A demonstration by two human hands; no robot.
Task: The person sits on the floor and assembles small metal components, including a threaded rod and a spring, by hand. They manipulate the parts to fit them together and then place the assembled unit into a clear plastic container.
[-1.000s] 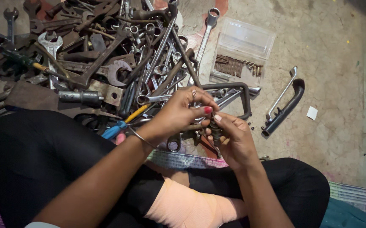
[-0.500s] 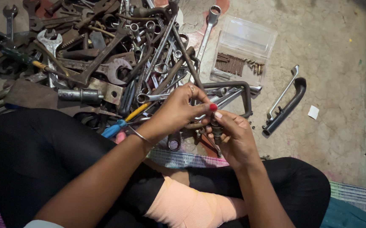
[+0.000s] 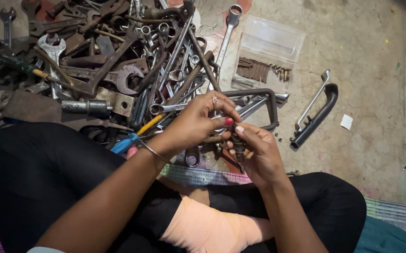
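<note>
The right hand (image 3: pixel 259 152) grips a small dark bolt-like part (image 3: pixel 238 145), long axis near upright, above the floor (image 3: pixel 376 140). The left hand (image 3: pixel 203 122) comes from the left, its fingers (image 3: pixel 226 121) pinched on the part's top end.

1 head view, steeply down, close over lap and floor (image 3: pixel 381 61)

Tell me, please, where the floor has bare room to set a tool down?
Bare floor lies right of the plastic box and beyond the black handle. The tool pile crowds the left, up to both hands.
</note>
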